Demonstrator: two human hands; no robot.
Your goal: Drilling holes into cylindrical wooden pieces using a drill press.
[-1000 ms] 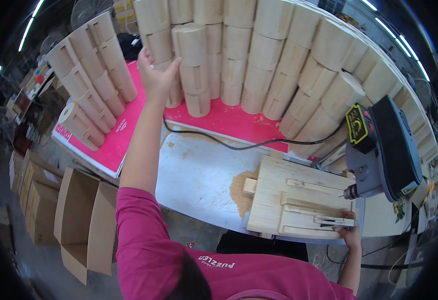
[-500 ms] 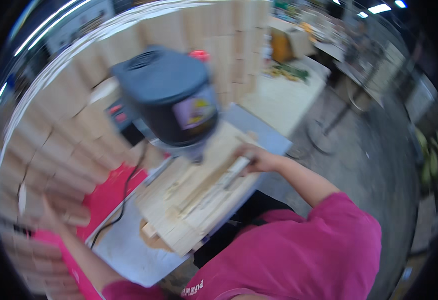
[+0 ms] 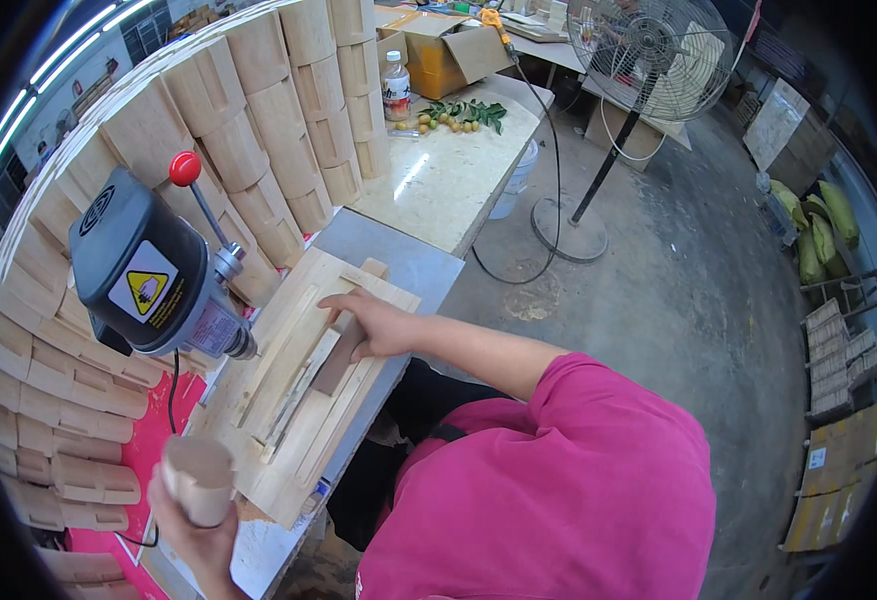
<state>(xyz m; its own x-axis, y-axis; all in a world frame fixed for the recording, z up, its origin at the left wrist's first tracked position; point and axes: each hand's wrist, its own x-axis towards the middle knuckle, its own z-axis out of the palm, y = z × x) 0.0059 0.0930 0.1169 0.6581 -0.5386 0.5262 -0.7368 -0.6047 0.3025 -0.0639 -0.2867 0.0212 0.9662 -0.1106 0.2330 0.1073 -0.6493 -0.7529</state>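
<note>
A short, rounded wooden block is held upright in my left hand, with the fingers wrapped round its side. My right hand grips the upper end of a flat brown piece between thumb and fingers. That piece lies against a pale strip on a wooden jig board with long slots and rails. Left of the board stands a dark bench drill press, its chuck above the board's left edge. A lever with a red knob sticks up from it.
Stacks of similar wooden blocks curve round the far and left sides. A power cord hangs beside the drill. Beyond, a pale table bears a bottle, fruit with leaves and a cardboard box. A standing fan is at far right.
My left hand has come from the block stack on the left to the board's near corner, now with a wooden block. My right hand stays at the board. The view has turned rightward.
</note>
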